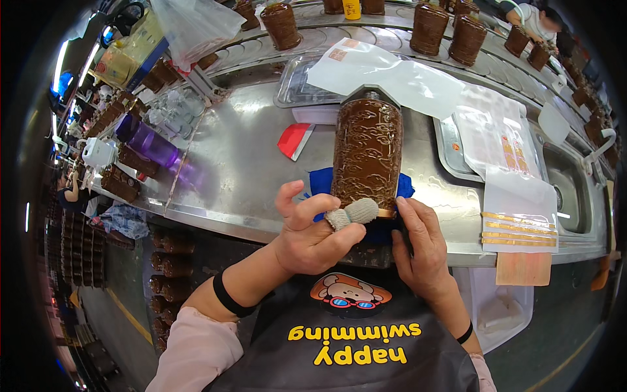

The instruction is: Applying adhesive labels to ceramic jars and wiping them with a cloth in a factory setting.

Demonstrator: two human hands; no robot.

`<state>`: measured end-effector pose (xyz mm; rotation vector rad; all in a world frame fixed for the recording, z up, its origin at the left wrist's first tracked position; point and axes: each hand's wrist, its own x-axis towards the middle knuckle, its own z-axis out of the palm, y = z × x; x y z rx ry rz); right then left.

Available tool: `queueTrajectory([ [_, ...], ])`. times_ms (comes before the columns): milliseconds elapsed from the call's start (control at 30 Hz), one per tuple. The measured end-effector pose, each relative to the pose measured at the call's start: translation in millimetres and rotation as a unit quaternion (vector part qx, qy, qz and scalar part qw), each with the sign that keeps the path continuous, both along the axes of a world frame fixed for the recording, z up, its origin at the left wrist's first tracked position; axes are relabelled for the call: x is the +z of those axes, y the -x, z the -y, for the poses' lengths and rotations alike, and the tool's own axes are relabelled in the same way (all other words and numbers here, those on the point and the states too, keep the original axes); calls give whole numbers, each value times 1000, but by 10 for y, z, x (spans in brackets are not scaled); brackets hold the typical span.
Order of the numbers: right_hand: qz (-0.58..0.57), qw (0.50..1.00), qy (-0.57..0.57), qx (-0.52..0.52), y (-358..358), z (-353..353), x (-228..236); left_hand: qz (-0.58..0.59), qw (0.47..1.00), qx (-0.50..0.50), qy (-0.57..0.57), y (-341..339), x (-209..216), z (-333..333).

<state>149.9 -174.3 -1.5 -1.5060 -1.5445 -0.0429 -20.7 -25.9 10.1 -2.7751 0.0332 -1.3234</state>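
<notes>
A glossy dark-brown jar (pixel 368 147) with a raised pattern lies on the steel bench, its near end towards me over a blue cloth (pixel 405 186). A narrow gold strip (pixel 385 213) shows along its near rim. My left hand (pixel 305 236) has its fingers apart, and a grey knitted finger cover (pixel 356 213) on one finger presses against that rim. On the other side, my right hand (pixel 421 245) rests its outstretched fingertips beside the jar's near right edge, thumb apart. What lies under the jar's end is hidden.
A red-and-white scraper (pixel 296 141) lies left of the jar. At right are a sheet with gold strips (pixel 520 219), a metal tray (pixel 450 147) and a sink (pixel 567 189). Leftward stands a purple bottle (pixel 149 140); behind, brown jars (pixel 281 26) line a conveyor (pixel 366 36).
</notes>
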Motion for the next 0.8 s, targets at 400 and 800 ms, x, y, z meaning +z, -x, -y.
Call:
queueTrajectory([
  [400,7,1000,3,-5,24,-23,20,22,1000,10,4,44,30,56],
  [800,16,1000,12,-17,49,-31,22,39,992,18,118,14,72,43],
])
